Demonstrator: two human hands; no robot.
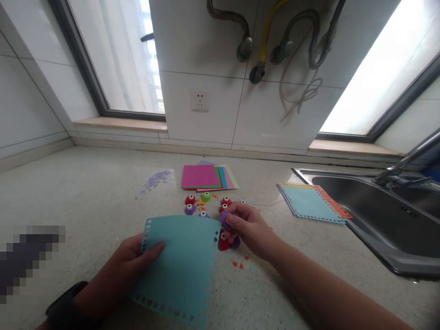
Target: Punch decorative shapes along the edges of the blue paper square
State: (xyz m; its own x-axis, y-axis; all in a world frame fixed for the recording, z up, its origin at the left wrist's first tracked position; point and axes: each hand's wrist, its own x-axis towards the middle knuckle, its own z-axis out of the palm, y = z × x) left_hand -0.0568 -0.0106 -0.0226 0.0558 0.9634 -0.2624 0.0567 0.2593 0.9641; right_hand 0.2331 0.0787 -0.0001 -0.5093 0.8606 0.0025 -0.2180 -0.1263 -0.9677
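Observation:
A light blue sheet of paper (182,266) with small holes punched along its left, right and lower edges is held up in my left hand (137,256), thumb on top. At the sheet's upper right corner, my right hand (245,227) grips a purple paper punch (226,220) between thumb and fingers. More small punches with eye-like tops lie behind and beside the sheet: a red one (190,200), a green one (206,196) and a purple one (190,209) among them. Another red punch (224,242) sits just under my right hand.
Coloured paper sheets (201,176) are stacked at the back. Punched sheets (312,201) lie at the right, partly over the rim of a steel sink (371,229). Purple paper bits (157,180) are heaped at the left; red scraps (241,266) are scattered on the counter.

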